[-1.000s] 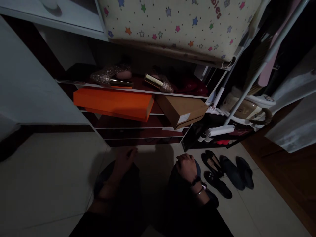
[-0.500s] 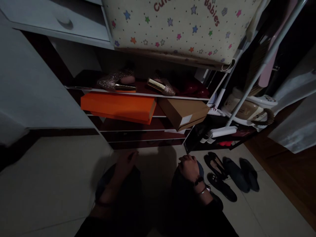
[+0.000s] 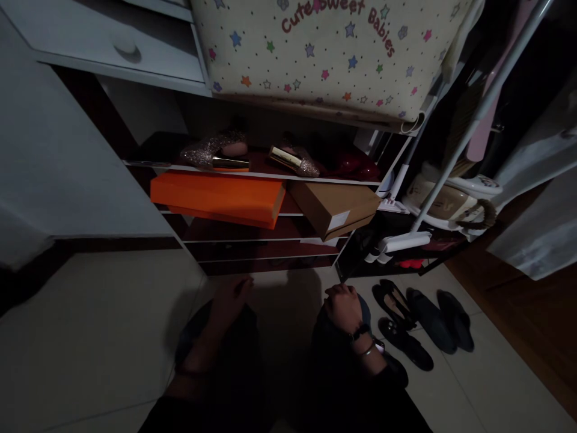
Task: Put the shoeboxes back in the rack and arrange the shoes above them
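My left hand (image 3: pixel 232 297) rests on my left knee in dim light, its fingers loosely curled with no object showing in them. On my right knee lies my right hand (image 3: pixel 343 305), fingers bent inward and holding nothing that I can see. A dark bracelet (image 3: pixel 359 332) and a thin bangle (image 3: pixel 370 348) circle the right wrist. Ahead of both hands stands a shoe rack (image 3: pixel 270 258). An orange shoebox (image 3: pixel 216 195) and a brown shoebox (image 3: pixel 340 207) stick out from one of its shelves. Above them sit glittery heeled shoes (image 3: pixel 198 151) and dark red shoes (image 3: pixel 351 163).
A star-printed cover (image 3: pixel 315 60) hangs over the top of the rack, beside a white drawer (image 3: pixel 112 45). To the right are a long pole (image 3: pixel 478 120), a ceramic pot (image 3: pixel 437 195), black flats (image 3: pixel 406 343) and dark slip-on shoes (image 3: pixel 430 319) on the tiled floor.
The view has tilted up slightly, so more of the cover's lettering shows. Both hands stay on the knees, and the shoes and boxes have not moved.
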`<state>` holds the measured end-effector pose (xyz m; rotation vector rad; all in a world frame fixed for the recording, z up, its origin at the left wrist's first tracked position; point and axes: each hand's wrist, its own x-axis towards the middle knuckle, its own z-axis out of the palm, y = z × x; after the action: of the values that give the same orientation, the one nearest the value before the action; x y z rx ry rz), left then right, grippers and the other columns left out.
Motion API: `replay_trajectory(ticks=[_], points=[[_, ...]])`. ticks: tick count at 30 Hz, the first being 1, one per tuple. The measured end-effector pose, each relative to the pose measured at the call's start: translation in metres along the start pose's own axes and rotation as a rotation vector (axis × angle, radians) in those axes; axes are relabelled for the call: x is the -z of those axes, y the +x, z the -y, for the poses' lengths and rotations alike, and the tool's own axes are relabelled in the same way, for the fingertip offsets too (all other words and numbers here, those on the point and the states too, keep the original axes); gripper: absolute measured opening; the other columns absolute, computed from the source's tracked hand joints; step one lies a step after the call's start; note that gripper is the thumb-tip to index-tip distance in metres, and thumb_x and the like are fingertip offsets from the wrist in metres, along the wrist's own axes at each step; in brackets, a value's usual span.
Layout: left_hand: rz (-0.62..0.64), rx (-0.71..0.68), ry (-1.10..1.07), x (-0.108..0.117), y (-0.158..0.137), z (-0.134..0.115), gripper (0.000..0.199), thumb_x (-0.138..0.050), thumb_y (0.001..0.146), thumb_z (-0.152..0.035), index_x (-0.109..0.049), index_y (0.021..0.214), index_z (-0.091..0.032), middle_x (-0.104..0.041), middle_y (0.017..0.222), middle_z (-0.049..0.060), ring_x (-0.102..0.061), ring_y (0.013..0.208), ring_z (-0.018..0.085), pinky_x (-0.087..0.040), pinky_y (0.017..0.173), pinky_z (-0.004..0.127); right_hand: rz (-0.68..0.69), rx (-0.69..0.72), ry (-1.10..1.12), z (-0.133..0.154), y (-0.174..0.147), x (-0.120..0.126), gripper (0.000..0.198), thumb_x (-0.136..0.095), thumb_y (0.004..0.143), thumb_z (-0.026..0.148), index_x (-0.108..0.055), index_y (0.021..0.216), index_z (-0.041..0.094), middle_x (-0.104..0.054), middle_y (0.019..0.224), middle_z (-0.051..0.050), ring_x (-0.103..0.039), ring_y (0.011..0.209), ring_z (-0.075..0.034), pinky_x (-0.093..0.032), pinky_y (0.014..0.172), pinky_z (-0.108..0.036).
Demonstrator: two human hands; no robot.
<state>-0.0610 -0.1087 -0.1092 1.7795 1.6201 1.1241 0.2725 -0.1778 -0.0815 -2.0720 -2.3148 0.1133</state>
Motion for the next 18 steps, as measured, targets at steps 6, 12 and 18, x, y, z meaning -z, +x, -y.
replay_trajectory(ticks=[6,12,18], points=[[0.009,0.012,-0.012,-0.001,0.001,0.002,0.042,-0.054,0.086,-0.055,-0.075,0.092,-0.02,-0.081,0.098,0.012,-0.075,0.092,0.03,-0.06,0.086,0.042,0.006,-0.008,0.0,-0.001,0.001,0.0,0.025,-0.055,0.101,0.026,-0.076,0.112,0.02,-0.074,0.116,-0.011,-0.061,0.116,-0.026,-0.036,0.102,-0.042],[-0.002,-0.002,-0.002,-0.001,0.001,0.0,0.039,-0.054,0.086,-0.055,-0.074,0.088,-0.022,-0.08,0.093,0.01,-0.074,0.088,0.028,-0.06,0.086,0.04,0.009,-0.008,-0.001,0.0,0.002,0.0,0.025,-0.055,0.101,0.026,-0.076,0.113,0.019,-0.074,0.116,-0.012,-0.061,0.117,-0.027,-0.038,0.102,-0.042],[0.019,0.002,-0.011,-0.001,0.002,-0.001,0.04,-0.053,0.085,-0.056,-0.074,0.089,-0.022,-0.08,0.095,0.01,-0.074,0.089,0.029,-0.058,0.086,0.041,0.03,-0.045,0.127,0.011,0.006,0.008,0.024,-0.06,0.098,0.024,-0.079,0.11,0.015,-0.074,0.114,-0.017,-0.063,0.116,-0.031,-0.038,0.103,-0.046]])
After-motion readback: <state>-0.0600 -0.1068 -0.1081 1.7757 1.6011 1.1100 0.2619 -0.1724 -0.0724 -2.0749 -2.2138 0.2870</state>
